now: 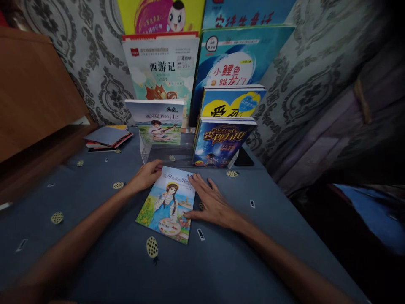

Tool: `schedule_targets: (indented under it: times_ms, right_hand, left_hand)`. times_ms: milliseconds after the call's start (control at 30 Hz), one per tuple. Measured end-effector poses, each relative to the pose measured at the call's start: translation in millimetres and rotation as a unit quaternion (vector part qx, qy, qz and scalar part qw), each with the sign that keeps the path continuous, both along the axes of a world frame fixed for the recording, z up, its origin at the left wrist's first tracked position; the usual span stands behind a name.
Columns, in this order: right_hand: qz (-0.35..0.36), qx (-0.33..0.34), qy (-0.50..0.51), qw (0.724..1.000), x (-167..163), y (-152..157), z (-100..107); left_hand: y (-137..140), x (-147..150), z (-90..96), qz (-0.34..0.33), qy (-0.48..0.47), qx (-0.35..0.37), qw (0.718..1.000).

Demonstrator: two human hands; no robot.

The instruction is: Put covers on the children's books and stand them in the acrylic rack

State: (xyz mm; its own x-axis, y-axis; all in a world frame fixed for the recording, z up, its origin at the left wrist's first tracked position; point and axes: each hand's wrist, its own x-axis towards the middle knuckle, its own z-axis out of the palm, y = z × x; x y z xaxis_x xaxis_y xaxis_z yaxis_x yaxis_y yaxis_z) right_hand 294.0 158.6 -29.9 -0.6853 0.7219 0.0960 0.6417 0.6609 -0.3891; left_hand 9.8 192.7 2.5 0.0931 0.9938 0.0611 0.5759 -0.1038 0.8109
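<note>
A thin book (171, 207) with a painted cover of a braided figure in blue overalls lies flat on the blue-grey tablecloth, slightly turned. At its upper left corner, my left hand (147, 175) is closed, the fingertips and thumb pinching the edge. My right hand (213, 202) lies along the right edge with its fingers spread, the thumb touching the cover and the fingertips at the upper right corner. Just beyond the book stands a clear tiered stand (161, 154). On it, a pale-covered book (161, 122) leans at left and dark blue books (220, 143) stand at right.
Higher tiers hold several more books, among them a white one with a red top edge (161, 63) and a teal one (247, 50). A small stack of books (107, 137) lies at left. A dark flat object (244, 157) sits right of the stand. Patterned curtains (95, 55) hang behind.
</note>
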Motion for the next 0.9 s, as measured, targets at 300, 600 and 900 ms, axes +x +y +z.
schedule_targets:
  times_ms: [300,600,900]
  right_hand:
    - [0.014,0.017,0.029,0.999,3.6,0.7,-9.5]
    - [-0.042,-0.027,0.103,0.993,6.5,-4.8,-7.4]
    - [-0.043,-0.264,0.391,0.880,-7.8,-15.7,15.7]
  left_hand:
    - [5.0,-11.2,7.9,0.042,-0.298,-0.197,0.933]
    - [-7.7,7.0,5.9,-0.031,-0.422,-0.244,0.873]
    - [-21.0,16.3,29.9,-0.076,-0.472,-0.139,0.867]
